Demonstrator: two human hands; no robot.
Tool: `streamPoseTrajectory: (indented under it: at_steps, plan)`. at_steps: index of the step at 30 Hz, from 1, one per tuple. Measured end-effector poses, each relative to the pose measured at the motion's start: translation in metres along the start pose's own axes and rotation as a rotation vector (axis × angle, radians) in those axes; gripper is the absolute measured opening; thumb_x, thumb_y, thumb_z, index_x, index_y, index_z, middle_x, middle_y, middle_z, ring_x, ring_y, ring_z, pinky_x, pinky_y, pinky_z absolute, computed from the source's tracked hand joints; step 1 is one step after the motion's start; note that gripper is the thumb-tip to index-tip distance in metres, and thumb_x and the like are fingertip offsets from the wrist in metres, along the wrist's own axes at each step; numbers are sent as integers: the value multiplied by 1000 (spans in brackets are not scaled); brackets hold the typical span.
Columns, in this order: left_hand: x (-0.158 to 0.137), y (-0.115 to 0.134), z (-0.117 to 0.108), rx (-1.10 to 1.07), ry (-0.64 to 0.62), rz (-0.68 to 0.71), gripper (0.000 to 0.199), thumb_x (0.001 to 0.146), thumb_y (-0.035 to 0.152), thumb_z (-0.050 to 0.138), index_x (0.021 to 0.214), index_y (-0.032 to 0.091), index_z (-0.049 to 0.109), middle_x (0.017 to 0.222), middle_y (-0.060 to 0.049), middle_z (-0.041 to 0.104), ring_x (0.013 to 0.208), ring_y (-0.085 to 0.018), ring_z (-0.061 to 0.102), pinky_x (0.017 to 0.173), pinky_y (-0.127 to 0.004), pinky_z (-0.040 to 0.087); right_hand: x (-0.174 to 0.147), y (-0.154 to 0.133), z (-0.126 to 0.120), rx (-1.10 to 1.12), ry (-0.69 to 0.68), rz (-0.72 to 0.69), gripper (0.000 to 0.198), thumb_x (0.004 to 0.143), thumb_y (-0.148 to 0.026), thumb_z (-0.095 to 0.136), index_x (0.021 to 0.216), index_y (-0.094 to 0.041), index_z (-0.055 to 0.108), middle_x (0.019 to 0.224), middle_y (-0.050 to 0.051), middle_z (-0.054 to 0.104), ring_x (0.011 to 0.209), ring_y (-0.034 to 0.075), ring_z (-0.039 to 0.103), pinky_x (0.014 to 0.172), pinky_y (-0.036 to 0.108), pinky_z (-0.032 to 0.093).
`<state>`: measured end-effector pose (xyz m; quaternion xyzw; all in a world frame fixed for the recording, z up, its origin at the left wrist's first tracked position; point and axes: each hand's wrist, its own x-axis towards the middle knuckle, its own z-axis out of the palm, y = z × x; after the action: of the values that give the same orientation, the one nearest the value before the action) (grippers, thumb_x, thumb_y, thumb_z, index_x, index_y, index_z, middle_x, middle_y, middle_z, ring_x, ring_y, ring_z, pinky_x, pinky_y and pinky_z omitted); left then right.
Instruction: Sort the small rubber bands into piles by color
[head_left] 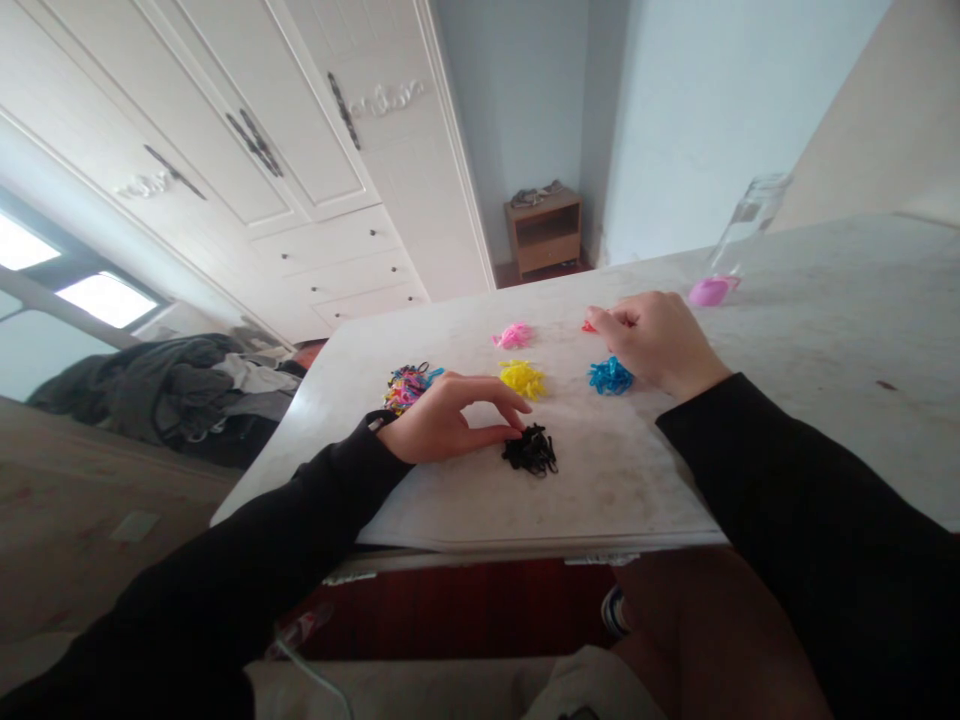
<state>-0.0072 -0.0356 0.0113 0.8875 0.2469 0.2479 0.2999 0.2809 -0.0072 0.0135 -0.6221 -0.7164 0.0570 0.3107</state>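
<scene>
My left hand (461, 415) reaches over the table, thumb and forefinger tips slightly apart at the edge of a pile of small black rubber bands (531, 452). Partly behind its wrist lies a mixed heap of multicoloured bands (407, 387). My right hand (660, 340) is closed, its fingers curled down over some red bands (587, 326); what the fingertips grip is hidden. Just below it sits a blue pile (610, 376). Yellow bands (523, 380) and pink bands (513, 335) form separate piles between the hands.
A clear glass bottle (750, 225) with a pink-purple object (712, 290) at its base stands at the back right of the white table (810, 420). Dark clothes (172, 390) are heaped at the left. White wardrobes and a small wooden cabinet (545, 235) stand beyond.
</scene>
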Motion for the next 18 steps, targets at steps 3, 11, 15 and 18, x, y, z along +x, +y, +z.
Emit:
streamPoseTrajectory:
  at_steps: [3, 11, 15, 18]
  plan:
    - [1, 3, 0, -14, -8, 2, 9, 93, 25, 80, 102, 24, 80, 98, -8, 86, 93, -22, 83, 94, -39, 68, 0, 0, -1, 5, 1, -8, 61, 101, -44, 54, 49, -27, 27, 50, 5, 45, 56, 20, 38, 63, 41, 24]
    - [0, -20, -29, 211, 333, -100, 16, 92, 32, 76, 101, 20, 79, 95, -8, 84, 84, -18, 79, 84, -32, 67, 0, 3, 1, 26, 16, 3, 60, 101, -44, 54, 49, -27, 28, 51, 4, 43, 58, 20, 37, 65, 40, 24]
    - [-2, -38, -55, 177, 406, -157, 18, 85, 33, 76, 94, 17, 78, 86, -8, 81, 78, -19, 78, 76, -34, 66, 0, 3, 1, 28, 18, 13, 59, 100, -43, 54, 50, -27, 27, 50, 4, 40, 58, 20, 36, 65, 40, 23]
    - [-5, -45, -70, 211, 249, -227, 17, 85, 34, 74, 90, 18, 79, 81, -7, 81, 74, -19, 77, 73, -33, 64, 0, 3, 0, 32, 11, 27, 59, 99, -42, 54, 49, -27, 27, 50, 4, 41, 58, 21, 36, 65, 41, 23]
